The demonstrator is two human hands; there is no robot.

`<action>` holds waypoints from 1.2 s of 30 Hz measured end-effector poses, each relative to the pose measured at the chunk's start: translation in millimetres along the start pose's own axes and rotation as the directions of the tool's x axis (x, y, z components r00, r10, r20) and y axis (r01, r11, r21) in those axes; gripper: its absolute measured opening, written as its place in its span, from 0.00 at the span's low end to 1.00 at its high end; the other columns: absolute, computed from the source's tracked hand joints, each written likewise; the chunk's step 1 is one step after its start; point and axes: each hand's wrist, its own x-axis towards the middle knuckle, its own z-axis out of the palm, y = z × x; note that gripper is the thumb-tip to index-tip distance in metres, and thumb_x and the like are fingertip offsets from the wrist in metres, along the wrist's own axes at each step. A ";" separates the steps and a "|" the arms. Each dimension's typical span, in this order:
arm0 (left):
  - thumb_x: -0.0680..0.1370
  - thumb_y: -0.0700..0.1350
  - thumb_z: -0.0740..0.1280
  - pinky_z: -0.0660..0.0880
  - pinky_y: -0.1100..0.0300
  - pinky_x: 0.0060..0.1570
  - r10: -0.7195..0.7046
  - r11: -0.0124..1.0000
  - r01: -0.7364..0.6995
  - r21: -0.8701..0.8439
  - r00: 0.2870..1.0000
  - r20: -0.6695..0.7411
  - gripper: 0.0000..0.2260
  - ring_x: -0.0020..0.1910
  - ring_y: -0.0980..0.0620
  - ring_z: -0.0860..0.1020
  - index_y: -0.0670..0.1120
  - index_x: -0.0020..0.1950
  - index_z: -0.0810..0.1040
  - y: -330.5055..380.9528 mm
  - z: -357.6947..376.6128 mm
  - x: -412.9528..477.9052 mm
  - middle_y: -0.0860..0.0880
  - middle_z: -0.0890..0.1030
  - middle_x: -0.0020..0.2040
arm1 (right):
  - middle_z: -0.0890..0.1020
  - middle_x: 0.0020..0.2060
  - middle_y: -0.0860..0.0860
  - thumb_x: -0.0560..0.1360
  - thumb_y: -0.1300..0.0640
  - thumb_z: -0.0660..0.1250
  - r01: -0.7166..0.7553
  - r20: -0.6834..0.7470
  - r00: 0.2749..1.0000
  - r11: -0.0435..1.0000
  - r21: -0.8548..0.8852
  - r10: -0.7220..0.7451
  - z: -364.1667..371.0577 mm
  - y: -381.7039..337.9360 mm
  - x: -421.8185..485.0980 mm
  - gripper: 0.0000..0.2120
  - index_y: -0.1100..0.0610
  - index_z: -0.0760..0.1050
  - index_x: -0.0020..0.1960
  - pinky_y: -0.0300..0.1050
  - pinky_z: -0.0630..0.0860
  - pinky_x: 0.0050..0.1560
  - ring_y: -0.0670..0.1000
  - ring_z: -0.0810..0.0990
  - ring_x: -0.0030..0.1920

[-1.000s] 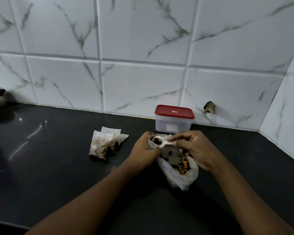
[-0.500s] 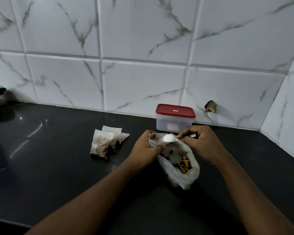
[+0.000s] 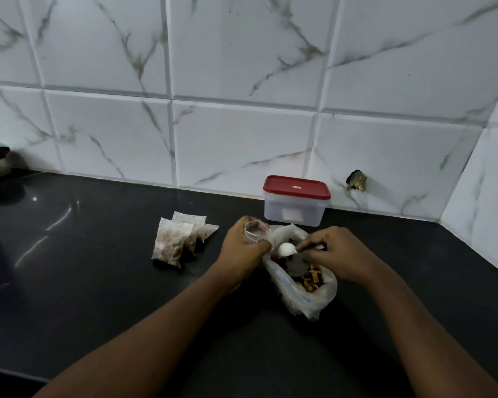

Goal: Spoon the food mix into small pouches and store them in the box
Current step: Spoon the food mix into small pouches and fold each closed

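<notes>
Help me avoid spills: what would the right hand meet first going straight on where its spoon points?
Likely the left hand gripping the small pouch, just beyond the spoon the right hand holds; depth unclear.

I saw the small clear pouch [image 3: 256, 231] gripped mouth-up and open in my left hand [image 3: 242, 251]. The white spoon [image 3: 286, 249], pinched by its handle in my right hand [image 3: 337, 252], was turned bowl-down over the open plastic bag [image 3: 305, 294] of brown and orange food mix [image 3: 311, 278]. The filled pouches [image 3: 170, 245] lay overlapping, well to the left. Behind the bag stood the clear box [image 3: 295, 209], its red lid [image 3: 296, 187] on.
</notes>
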 end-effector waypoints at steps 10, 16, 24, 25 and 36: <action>0.73 0.35 0.72 0.80 0.51 0.50 -0.029 0.994 0.025 0.109 0.999 0.034 0.12 0.49 0.47 0.83 0.45 0.53 0.78 2.4 -3.2 -2.4 0.43 0.83 0.51 | 0.85 0.43 0.40 0.75 0.62 0.69 0.046 0.093 0.995 0.998 -0.052 -0.041 6.2 -11.0 -0.4 0.16 0.44 0.88 0.53 0.31 0.77 0.41 0.38 0.83 0.42; 0.71 0.40 0.74 0.80 0.52 0.48 -0.003 0.980 -0.014 0.199 0.996 0.086 0.12 0.46 0.50 0.82 0.48 0.52 0.78 4.4 -4.4 -6.6 0.49 0.83 0.47 | 0.86 0.41 0.44 0.75 0.61 0.70 -0.004 -0.022 1.000 0.997 -0.083 0.002 -0.3 -6.6 1.4 0.12 0.46 0.87 0.47 0.45 0.83 0.46 0.44 0.84 0.41; 0.72 0.37 0.73 0.81 0.50 0.49 -0.003 0.979 -0.009 0.202 0.998 0.059 0.11 0.47 0.48 0.83 0.47 0.52 0.78 6.2 -4.6 -7.0 0.47 0.83 0.48 | 0.86 0.46 0.44 0.77 0.59 0.68 -0.058 -0.089 0.995 0.992 -0.113 0.048 3.1 -4.8 5.3 0.10 0.47 0.86 0.52 0.37 0.78 0.40 0.42 0.83 0.41; 0.73 0.36 0.73 0.82 0.51 0.49 -0.007 0.980 -0.006 0.200 0.998 0.064 0.12 0.48 0.48 0.83 0.47 0.53 0.78 6.9 -4.6 -7.0 0.47 0.83 0.49 | 0.86 0.47 0.43 0.78 0.59 0.69 -0.064 -0.112 0.992 0.990 -0.125 0.050 0.5 -2.1 4.3 0.10 0.48 0.86 0.54 0.32 0.74 0.40 0.40 0.82 0.42; 0.73 0.36 0.74 0.83 0.47 0.51 0.001 0.975 -0.022 0.220 0.995 0.098 0.13 0.49 0.48 0.84 0.47 0.54 0.78 8.9 -3.1 -8.5 0.48 0.83 0.50 | 0.88 0.42 0.46 0.78 0.63 0.69 -0.148 0.008 0.989 0.972 0.184 0.149 -1.3 -7.9 0.6 0.09 0.54 0.88 0.47 0.30 0.72 0.35 0.37 0.82 0.32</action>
